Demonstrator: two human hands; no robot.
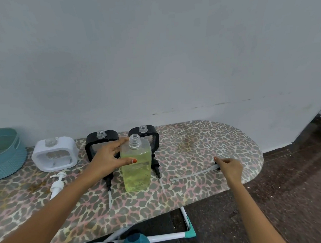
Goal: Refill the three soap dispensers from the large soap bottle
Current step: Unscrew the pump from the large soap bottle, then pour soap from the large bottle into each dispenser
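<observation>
The large soap bottle [136, 169], clear with yellow-green liquid and an uncapped neck, stands upright on the leopard-print board [194, 147]. My left hand [109, 159] grips its left side. Behind it stand three dispensers with bare necks: a white one [54, 154], a black one [101, 141] partly behind my left hand, and another black one [147, 137]. My right hand [230, 166] rests on the board at the right, fingers pinched on the large bottle's pump [217, 165], whose long tube [192, 174] lies flat. A white pump [57, 184] and two black pumps [108, 181] [156, 166] lie in front.
A teal woven basket [5, 153] sits at the board's far left. A grey wall runs close behind the dispensers. The board's rounded end is at the right, with dark floor [289, 189] beyond and its white frame [187, 224] below.
</observation>
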